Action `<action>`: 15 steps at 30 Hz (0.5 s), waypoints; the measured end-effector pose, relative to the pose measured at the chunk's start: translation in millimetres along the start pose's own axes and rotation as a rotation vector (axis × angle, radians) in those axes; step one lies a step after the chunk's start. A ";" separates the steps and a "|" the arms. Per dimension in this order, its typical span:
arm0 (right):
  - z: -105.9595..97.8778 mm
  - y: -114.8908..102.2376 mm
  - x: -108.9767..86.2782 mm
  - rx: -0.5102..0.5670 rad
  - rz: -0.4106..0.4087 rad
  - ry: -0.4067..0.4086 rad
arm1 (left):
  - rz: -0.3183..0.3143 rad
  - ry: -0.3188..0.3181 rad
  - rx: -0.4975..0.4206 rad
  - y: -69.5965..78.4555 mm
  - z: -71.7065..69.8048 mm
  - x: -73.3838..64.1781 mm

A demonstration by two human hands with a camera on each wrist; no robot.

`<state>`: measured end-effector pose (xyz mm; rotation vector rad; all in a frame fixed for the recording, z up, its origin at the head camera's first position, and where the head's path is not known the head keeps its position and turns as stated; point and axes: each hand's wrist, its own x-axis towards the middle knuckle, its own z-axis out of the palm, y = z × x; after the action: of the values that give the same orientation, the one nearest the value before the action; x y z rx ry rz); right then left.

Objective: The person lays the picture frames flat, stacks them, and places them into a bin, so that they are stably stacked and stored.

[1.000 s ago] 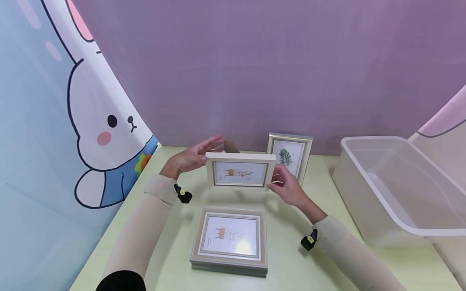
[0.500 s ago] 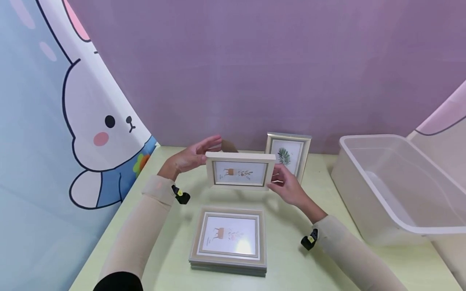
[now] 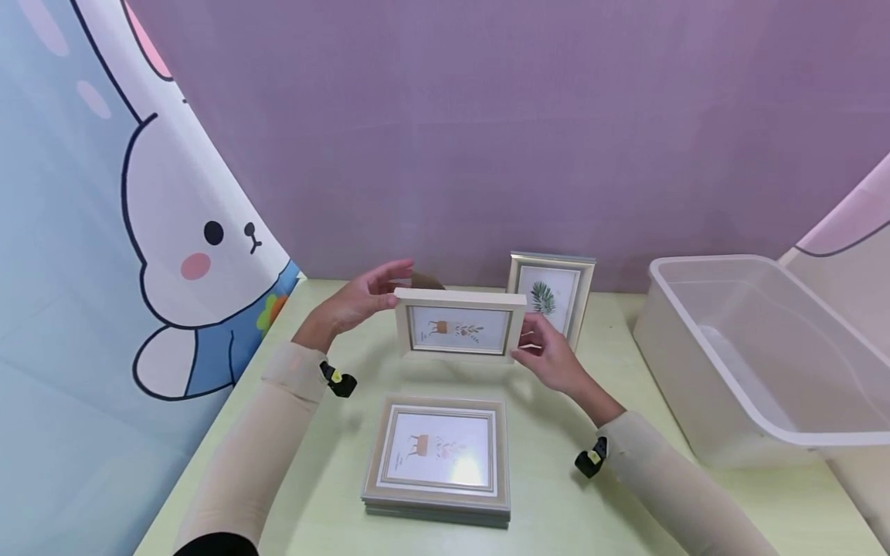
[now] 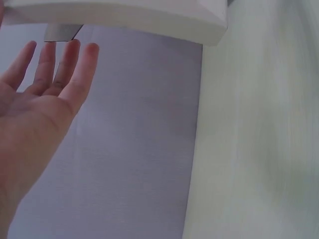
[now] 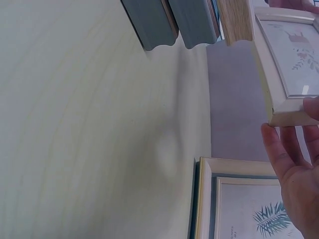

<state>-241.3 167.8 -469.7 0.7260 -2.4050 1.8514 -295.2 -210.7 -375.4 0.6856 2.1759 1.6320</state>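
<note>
Gripping the frame (image 3: 460,330) at its right end between thumb and curled fingers, the right hand (image 3: 551,357) holds it roughly upright on its long side, just beyond the stack (image 3: 436,455) and facing back toward it. At the frame's other end the left hand (image 3: 356,300) has its fingers loose and extended behind, near the flap (image 4: 62,33), thumb at the corner; whether the fingertips touch the flap I cannot tell. On the table (image 3: 330,483), the leaf frame (image 3: 549,289) stands beyond the stack and to its right, the tub (image 3: 688,386) well to the stack's right.
</note>
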 end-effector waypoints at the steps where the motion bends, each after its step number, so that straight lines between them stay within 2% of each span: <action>1: -0.2 0.4 0.3 0.002 -0.002 0.002 | -0.006 0.018 0.013 1.3 0.6 -1.0; 6: -1.1 1.3 0.7 0.016 -0.025 0.012 | -0.035 0.091 0.049 8.7 5.1 -5.1; 15: -1.1 0.4 0.2 0.034 -0.014 0.024 | -0.053 0.143 0.021 16.6 12.0 -10.5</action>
<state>-241.9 168.9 -469.8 0.7163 -2.3538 1.8892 -277.2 -203.3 -363.1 0.5266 2.2924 1.6806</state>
